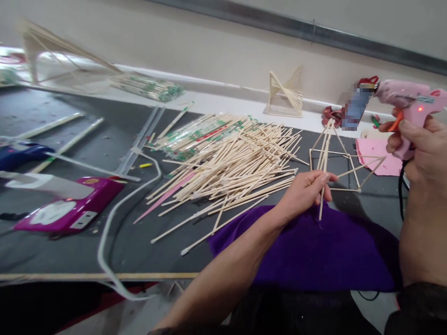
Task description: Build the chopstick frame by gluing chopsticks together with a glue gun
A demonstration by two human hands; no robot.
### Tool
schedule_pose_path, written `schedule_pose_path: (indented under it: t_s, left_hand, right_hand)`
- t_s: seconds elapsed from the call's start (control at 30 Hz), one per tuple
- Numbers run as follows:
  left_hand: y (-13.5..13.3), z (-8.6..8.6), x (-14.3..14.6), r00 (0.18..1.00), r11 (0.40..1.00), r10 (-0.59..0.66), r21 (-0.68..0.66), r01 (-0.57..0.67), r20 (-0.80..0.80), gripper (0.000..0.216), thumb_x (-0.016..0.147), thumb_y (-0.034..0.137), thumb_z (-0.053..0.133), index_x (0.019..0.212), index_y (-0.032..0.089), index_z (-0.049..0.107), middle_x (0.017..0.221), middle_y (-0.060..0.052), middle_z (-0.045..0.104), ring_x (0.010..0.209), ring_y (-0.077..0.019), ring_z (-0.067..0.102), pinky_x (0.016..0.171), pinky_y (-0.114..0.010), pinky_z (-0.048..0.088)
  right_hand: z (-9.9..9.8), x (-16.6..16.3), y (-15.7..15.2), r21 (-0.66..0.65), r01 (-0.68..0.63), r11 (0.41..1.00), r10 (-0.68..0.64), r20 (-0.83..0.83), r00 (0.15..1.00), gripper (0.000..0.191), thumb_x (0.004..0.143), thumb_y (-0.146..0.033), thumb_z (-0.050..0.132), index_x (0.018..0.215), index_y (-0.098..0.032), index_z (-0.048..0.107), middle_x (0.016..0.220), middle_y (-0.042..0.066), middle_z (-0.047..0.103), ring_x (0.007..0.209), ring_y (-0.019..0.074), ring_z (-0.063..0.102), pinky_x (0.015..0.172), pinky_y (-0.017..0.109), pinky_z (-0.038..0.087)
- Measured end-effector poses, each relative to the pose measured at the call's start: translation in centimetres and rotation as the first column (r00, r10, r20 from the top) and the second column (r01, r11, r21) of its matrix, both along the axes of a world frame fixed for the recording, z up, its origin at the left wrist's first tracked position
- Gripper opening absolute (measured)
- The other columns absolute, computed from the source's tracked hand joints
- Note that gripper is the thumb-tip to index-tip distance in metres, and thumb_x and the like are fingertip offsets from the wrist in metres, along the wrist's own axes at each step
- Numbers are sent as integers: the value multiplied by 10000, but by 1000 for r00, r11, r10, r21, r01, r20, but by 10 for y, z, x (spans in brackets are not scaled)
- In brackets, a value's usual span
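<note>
My left hand [307, 190] pinches a thin wooden stick [325, 158] that stands nearly upright, its lower end poking out below the fingers. Right beside it is an open frame of glued sticks [355, 174], with slanting sticks meeting at a point on top. At the upper right, my right hand [415, 135] grips a pink hot glue gun [407, 95], a finger on its orange trigger and a small red light glowing on its side. The gun's nozzle points left, apart from the stick. A purple cloth [314, 251] lies under my left hand.
A large heap of loose sticks [240, 163] and bagged sticks [199, 137] covers the table's middle. Finished-looking stick shapes [286, 95] stand along the wall. A magenta device [70, 209] and a white cord [104, 228] lie left. Pink foam-like material [375, 158] lies under the glue gun.
</note>
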State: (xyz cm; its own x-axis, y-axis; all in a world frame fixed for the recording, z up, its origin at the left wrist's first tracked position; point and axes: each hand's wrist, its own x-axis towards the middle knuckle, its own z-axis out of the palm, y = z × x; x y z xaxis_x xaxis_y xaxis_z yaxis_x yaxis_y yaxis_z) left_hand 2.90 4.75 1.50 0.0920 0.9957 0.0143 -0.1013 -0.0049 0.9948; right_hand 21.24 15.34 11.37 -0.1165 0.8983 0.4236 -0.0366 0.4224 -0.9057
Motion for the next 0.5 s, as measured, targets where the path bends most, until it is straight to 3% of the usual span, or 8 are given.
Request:
schedule_pose_path:
  t_s: [0.13,0.27,0.37,0.5]
  left_hand:
    - [-2,5,0,1000,1000,4,5,-4,2,329,945,394,471,988,132,664,628,7,623,473,-69,419,481,-216,320]
    - [-4,7,1,1000,1000,8,7,-8,0,320,944,393,474,980,138,664,630,4,626,481,-72,430,472,-216,309]
    - [-2,5,1,999,999,41,6,-41,12,300,943,372,475,972,144,666,625,14,621,461,-64,422,468,-213,315]
    - [1,1,-1,993,994,106,1,-107,49,300,938,388,498,956,148,678,620,19,611,449,-55,420,445,-201,312]
  right_hand:
    - [-7,30,19,-33,200,979,-202,-146,968,136,650,-198,690,768,-141,656,667,48,654,448,80,508,395,205,395]
    - [-27,53,28,-128,301,945,-313,-91,945,141,600,-218,716,672,-140,624,591,17,612,421,82,510,364,189,405]
    - [-36,59,26,-154,279,948,-283,-4,959,160,627,-223,734,749,-137,677,661,36,678,429,80,525,373,178,417]
    - [-34,60,26,-77,151,985,-144,89,986,172,656,-168,734,824,-147,704,802,59,734,465,62,541,417,163,420]
